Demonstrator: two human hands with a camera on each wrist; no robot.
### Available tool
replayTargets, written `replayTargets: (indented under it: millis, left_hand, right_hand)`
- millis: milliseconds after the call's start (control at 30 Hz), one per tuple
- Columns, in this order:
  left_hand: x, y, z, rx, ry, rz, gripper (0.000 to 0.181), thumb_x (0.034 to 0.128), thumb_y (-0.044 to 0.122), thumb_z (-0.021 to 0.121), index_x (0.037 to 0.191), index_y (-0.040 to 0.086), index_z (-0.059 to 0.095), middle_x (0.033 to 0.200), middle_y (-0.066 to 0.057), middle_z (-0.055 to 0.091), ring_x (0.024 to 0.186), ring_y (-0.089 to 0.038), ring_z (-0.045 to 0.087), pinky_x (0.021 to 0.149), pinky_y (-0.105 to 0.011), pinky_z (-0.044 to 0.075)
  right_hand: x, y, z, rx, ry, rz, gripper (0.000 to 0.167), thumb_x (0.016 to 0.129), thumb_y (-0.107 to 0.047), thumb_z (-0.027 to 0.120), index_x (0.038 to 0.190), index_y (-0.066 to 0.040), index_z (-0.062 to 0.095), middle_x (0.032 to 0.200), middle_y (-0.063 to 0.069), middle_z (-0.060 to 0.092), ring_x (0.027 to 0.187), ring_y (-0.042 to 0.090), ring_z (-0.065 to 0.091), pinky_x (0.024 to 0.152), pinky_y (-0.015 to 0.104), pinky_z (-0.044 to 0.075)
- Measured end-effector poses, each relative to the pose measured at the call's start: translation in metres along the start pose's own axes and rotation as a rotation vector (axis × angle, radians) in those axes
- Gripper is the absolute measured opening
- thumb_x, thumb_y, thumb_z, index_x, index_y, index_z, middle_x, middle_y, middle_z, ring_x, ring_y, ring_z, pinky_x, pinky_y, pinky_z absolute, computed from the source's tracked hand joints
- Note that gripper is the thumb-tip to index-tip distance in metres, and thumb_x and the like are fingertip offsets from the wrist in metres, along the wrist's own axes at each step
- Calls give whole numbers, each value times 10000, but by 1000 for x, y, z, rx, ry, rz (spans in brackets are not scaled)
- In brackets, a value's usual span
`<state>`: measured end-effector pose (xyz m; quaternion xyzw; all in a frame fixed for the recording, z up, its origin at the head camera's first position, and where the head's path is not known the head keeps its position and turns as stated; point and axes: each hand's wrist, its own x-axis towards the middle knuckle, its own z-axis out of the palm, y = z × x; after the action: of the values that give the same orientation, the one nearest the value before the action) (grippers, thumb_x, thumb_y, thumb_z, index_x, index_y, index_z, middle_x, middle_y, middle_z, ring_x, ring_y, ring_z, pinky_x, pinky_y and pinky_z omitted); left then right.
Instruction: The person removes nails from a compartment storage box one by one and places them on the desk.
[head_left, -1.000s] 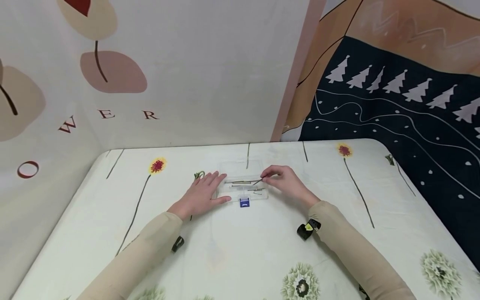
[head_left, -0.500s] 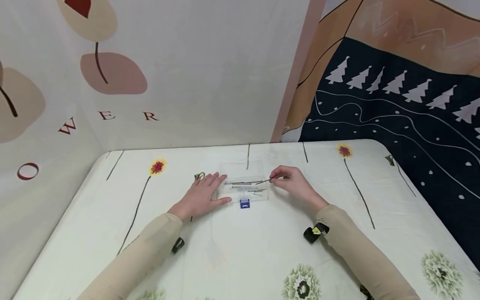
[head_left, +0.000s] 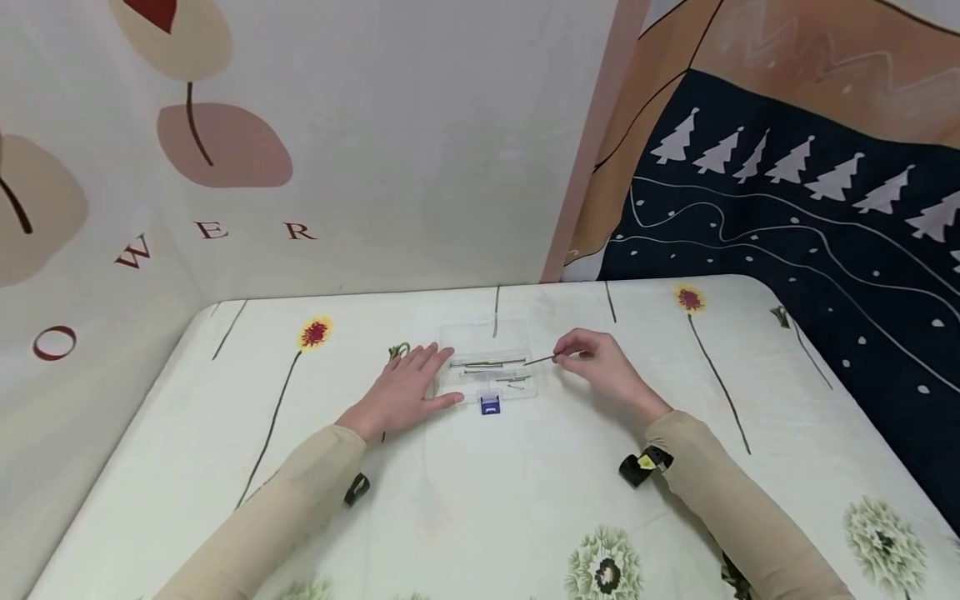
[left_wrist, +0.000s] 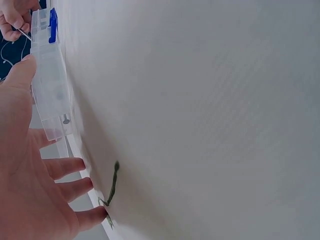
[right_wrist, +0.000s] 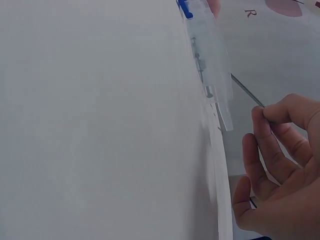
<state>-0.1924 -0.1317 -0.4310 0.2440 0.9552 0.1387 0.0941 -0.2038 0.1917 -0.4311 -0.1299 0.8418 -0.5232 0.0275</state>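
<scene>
A clear plastic box (head_left: 454,388) with a blue latch (head_left: 490,405) lies open on the table, its lid tipped back. Several long, thin metal screws (head_left: 487,363) and some shorter ones lie in its compartments. My left hand (head_left: 401,392) is spread at the left side of the box, its thumb against the front wall (left_wrist: 49,85). At the right, thumb and fingertips of my right hand (head_left: 600,367) pinch one long, thin screw (right_wrist: 246,90) by its end. The screw (head_left: 540,360) points left, above the box's right edge. Its far tip is hidden behind the box in the right wrist view.
A white flowered cloth (head_left: 480,500) covers the table. A pale curtain (head_left: 420,167) hangs behind it, and a dark cloth with printed trees (head_left: 787,217) borders the right side. Both wrists wear black cameras (head_left: 636,470).
My right hand has drawn rightward with the pinched screw, from over the compartments to past the box's right edge. My left hand and the box have stayed in place.
</scene>
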Motion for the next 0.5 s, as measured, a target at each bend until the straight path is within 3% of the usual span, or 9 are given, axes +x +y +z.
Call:
replayTargets:
  millis: [333, 500]
  left_hand:
    - [0, 0, 0, -29, -9, 9, 835, 932, 589, 503, 1542, 93, 224, 1578, -176, 180, 1432, -368, 165, 1109, -601, 106]
    - [-1, 0, -1, -53, -2, 16, 831, 940, 561, 513, 1546, 87, 200, 1579, -183, 164, 1433, -378, 150, 1105, -612, 89]
  right_hand:
    - [-14, -29, -14, -38, 32, 2, 106, 893, 64, 605, 984, 116, 617, 982, 226, 654, 958, 346, 607, 857, 448, 472]
    - [-10, -7, -23, -20, 53, 2, 112, 910, 9, 632, 1005, 68, 633, 987, 171, 669, 926, 219, 616, 840, 343, 479]
